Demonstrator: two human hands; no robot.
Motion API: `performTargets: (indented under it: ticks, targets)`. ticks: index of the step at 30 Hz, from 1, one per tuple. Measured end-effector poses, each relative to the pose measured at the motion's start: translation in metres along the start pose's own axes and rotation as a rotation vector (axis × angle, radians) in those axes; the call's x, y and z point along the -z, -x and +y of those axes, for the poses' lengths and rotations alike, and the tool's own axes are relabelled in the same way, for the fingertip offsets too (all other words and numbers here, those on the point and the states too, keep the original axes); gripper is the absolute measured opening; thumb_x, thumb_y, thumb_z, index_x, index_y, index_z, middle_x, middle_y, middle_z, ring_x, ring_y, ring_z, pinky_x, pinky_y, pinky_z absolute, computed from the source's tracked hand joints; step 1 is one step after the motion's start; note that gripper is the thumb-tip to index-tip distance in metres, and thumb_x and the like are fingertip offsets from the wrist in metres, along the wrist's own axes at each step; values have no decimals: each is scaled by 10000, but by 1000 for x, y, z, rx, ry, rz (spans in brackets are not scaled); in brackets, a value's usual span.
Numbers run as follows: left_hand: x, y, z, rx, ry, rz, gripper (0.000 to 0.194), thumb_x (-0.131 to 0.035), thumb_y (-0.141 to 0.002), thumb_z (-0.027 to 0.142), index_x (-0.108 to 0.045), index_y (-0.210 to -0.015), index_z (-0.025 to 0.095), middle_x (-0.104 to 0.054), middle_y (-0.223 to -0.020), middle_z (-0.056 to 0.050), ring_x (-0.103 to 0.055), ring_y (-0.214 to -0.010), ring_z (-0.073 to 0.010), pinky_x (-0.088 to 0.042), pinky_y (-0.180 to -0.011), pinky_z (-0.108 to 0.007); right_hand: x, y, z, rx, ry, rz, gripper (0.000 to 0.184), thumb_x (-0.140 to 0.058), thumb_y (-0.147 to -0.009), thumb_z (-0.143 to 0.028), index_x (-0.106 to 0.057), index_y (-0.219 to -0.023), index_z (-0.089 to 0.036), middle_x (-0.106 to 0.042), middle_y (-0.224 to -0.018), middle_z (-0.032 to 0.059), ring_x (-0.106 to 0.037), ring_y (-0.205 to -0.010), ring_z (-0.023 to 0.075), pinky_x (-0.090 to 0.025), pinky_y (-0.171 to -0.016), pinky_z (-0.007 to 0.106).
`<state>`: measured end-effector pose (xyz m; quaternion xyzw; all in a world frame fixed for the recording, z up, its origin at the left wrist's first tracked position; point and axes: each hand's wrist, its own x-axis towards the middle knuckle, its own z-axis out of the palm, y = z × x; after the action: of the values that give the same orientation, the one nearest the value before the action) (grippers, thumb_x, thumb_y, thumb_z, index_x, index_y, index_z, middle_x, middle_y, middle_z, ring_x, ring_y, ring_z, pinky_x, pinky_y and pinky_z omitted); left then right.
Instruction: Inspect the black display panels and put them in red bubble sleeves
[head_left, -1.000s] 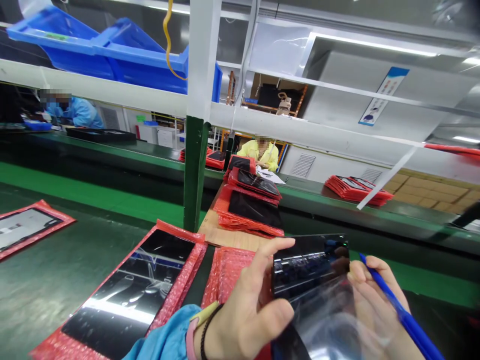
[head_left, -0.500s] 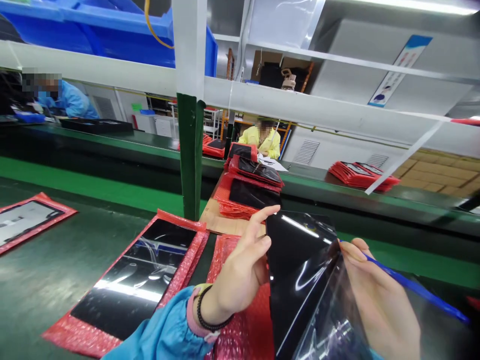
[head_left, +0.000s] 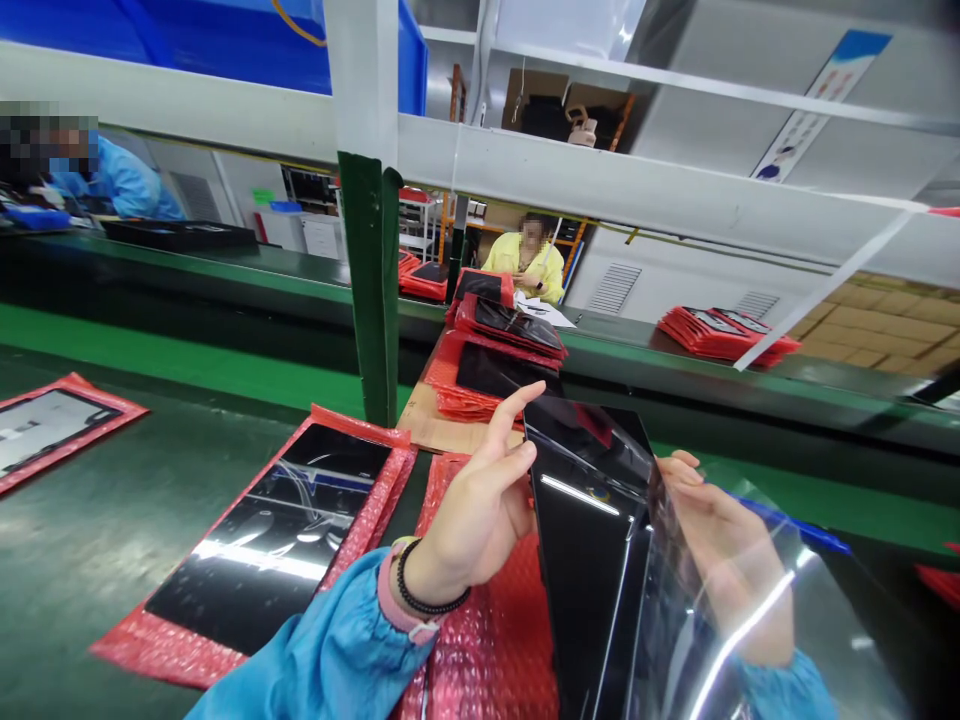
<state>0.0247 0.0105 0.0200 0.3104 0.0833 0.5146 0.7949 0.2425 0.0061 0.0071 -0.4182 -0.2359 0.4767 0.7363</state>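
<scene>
My left hand (head_left: 480, 500) grips the left edge of a glossy black screen panel (head_left: 585, 560), its index finger stretched up past the top corner. The panel is tilted up, its lower end cut off by the frame. Clear film (head_left: 817, 640) lifts off the panel's right side and spreads over my right hand (head_left: 727, 550). That hand has its fingers pinched beside the panel's right edge, apparently on the film. A slim blue stick or strip (head_left: 802, 525) shows behind the film by this hand. Beneath the panel lies red bubble wrap (head_left: 487, 620).
Another black panel (head_left: 277, 530) lies on red bubble wrap to the left, and a grey-backed panel (head_left: 52, 430) lies further left. Wrapped panels are stacked on a brown board (head_left: 427, 425) ahead. A green-and-white post (head_left: 367, 290) stands before me. Two people work beyond the bench.
The film has been drawn further to the right off the panel, baring more of its glossy face. My right hand has shifted slightly left and up, and the panel has turned a little.
</scene>
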Motion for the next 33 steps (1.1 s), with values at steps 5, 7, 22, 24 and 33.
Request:
performTargets:
  ticks: [5,7,22,24,33]
  targets:
    - [1,-2,-1,-11,-4,-8,484,-488,-926,152,-453,-1373,333,-608,-717,48,-646,-740,-118,-487,-869,-285,0,-1,-2,-163,-111,-48,352,-618,-540,0,-494,-788,-217,-427,-705,-86,-543,-602,58,-525,-659,117]
    - [3,-3,-1,-4,6,-25,472,-485,-934,163,-452,-1367,345,-615,-729,52,-653,-746,-113,-487,-868,-280,1,-1,-2,-190,-149,-57,369,-592,-514,14,-485,-779,-219,-424,-693,-92,-517,-565,46,-509,-638,105]
    - [-2,10,-5,-39,-23,-132,392,-473,-931,263,-525,-1319,273,-667,-858,-6,-602,-677,-111,-473,-675,-226,-4,26,-3,16,113,224,619,-825,-479,-171,-630,-1050,-307,-690,-1010,-9,-669,-925,196,-596,-737,242]
    - [-1,13,-6,-48,-22,-197,404,-486,-913,271,-536,-1314,258,-690,-938,-34,-635,-793,-158,-476,-726,-262,-6,35,-4,99,207,229,600,-846,-479,-242,-632,-1031,-334,-680,-1047,-12,-632,-1047,229,-588,-809,285]
    - [3,16,-7,-79,-104,-284,492,-498,-896,318,-489,-1387,280,-699,-1085,-49,-642,-851,-173,-464,-715,-262,4,40,-3,227,213,137,597,-819,-546,-185,-601,-1070,-371,-643,-1208,-67,-476,-1298,149,-513,-849,106]
